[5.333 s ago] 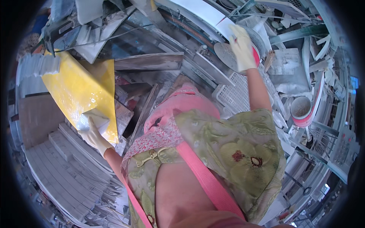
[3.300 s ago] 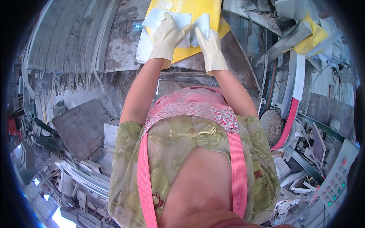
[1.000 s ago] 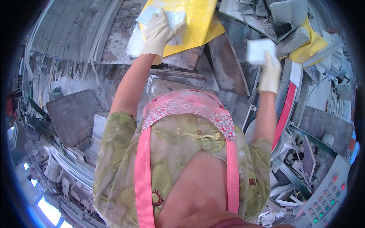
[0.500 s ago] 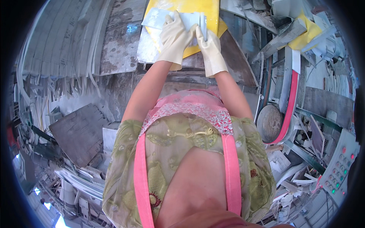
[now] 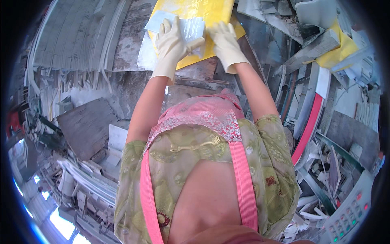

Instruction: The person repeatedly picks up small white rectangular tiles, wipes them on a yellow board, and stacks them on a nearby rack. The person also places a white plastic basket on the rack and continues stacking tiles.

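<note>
The pale plastic piece (image 5: 185, 28), whitish and flat, is pressed down onto a yellow panel (image 5: 203, 12) at the top of the view, straight ahead of the person. It is gripped by the left hand (image 5: 172, 46), gloved in cream rubber, with the fingers spread over its upper face and the thumb hooked round its right edge. The right hand (image 5: 225, 42), gloved alike, is laid open and flat just beside it, palm down on the yellow panel, fingertips touching the piece's right side; nothing is clasped by it. The yellow panel is seen resting tilted on a heap of grey scrap sheets (image 5: 130, 44). To the right, a curved casing with a red stripe (image 5: 308, 130) is lodged among broken white housings, and a second yellow fragment (image 5: 341, 51) is wedged above it. At the lower right a grey keypad panel (image 5: 349, 215) with coloured buttons is noted. No container can be made out in this pile; everything is lying loose.
</note>
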The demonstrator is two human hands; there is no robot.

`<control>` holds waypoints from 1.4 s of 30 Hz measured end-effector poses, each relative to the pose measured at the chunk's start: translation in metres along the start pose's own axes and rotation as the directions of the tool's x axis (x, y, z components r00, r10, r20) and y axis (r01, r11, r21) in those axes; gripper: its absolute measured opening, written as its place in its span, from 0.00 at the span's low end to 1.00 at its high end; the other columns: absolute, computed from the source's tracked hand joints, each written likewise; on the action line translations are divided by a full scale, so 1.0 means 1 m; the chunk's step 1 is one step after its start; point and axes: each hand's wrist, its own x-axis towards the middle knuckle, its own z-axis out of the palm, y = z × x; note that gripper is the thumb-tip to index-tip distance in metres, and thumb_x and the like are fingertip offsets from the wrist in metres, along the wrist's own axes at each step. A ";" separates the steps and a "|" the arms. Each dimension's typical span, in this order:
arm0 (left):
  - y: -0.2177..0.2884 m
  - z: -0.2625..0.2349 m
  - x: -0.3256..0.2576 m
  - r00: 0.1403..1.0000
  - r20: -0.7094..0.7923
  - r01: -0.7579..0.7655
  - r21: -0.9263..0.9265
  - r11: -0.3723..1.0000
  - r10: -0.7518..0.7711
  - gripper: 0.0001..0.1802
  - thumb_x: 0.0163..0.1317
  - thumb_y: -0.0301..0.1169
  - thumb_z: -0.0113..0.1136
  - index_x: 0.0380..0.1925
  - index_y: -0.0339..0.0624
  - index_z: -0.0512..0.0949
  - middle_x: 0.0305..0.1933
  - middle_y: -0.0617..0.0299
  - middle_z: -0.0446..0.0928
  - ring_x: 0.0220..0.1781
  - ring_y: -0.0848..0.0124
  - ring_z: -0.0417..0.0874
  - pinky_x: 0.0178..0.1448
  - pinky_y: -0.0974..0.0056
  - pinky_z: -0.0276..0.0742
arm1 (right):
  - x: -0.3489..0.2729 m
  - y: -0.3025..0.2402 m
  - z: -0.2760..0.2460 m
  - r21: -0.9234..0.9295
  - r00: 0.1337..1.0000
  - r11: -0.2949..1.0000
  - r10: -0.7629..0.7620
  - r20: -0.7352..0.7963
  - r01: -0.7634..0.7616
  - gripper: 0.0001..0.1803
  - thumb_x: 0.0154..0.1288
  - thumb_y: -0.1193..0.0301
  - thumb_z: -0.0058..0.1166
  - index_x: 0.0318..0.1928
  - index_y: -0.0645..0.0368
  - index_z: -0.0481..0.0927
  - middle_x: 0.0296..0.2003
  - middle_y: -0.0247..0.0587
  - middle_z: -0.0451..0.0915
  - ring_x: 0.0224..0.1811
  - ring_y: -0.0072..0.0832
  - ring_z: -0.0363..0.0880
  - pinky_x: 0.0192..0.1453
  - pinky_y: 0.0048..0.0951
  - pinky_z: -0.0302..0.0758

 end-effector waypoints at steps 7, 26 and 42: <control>0.002 -0.008 -0.002 0.998 0.064 0.032 -0.041 0.999 -0.029 0.68 0.40 0.67 0.76 0.74 0.34 0.62 0.75 0.28 0.61 0.77 0.37 0.62 0.78 0.48 0.63 | 0.011 0.013 0.035 0.405 0.995 0.910 0.103 -0.005 -0.092 0.16 0.55 0.73 0.56 0.44 0.67 0.81 0.59 0.52 0.76 0.67 0.48 0.70 0.68 0.43 0.73; 0.071 0.059 -0.043 0.614 -0.066 0.029 -0.994 0.106 -0.787 0.54 0.68 0.55 0.60 0.78 0.32 0.45 0.73 0.46 0.65 0.68 0.57 0.72 0.70 0.58 0.68 | 0.122 0.045 0.055 0.763 0.657 -0.015 -0.519 0.546 -0.646 0.40 0.84 0.46 0.29 0.78 0.68 0.55 0.77 0.55 0.59 0.80 0.39 0.57 0.83 0.33 0.52; 0.081 0.046 -0.026 0.394 -0.134 0.481 -0.813 0.328 -0.909 0.55 0.64 0.45 0.68 0.76 0.21 0.46 0.73 0.30 0.65 0.75 0.46 0.68 0.77 0.57 0.61 | 0.110 0.048 0.053 0.869 0.863 0.294 -0.202 0.464 -0.398 0.39 0.84 0.47 0.31 0.77 0.68 0.56 0.77 0.54 0.60 0.80 0.38 0.59 0.82 0.33 0.54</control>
